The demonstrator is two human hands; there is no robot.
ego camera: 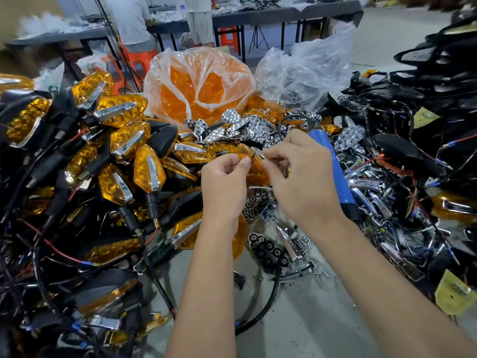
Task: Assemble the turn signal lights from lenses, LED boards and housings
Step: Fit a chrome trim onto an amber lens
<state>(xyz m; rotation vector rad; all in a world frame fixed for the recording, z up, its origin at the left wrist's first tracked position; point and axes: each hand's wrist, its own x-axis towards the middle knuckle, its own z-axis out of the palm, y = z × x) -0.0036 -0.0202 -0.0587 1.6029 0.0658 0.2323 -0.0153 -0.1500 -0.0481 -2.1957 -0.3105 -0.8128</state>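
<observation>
- My left hand (224, 178) pinches the amber lens (254, 168) by its near-left edge, fingers clamped.
- My right hand (300, 174) pinches a small chrome trim piece (258, 153) at the lens's far end.
- The lens's long axis seems to run near-right to far-left between both hands, above the surface (296, 319).

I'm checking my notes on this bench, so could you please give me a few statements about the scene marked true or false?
1. Both hands hold an amber lens. True.
2. The left hand rests idle on the table. False: it pinches the lens together with the right hand.
3. A clear bag of orange lenses sits behind the hands. True.
4. The finished lights are piled at the right. False: they are piled at the left.
5. A blue tool lies beside the right hand. True.
</observation>
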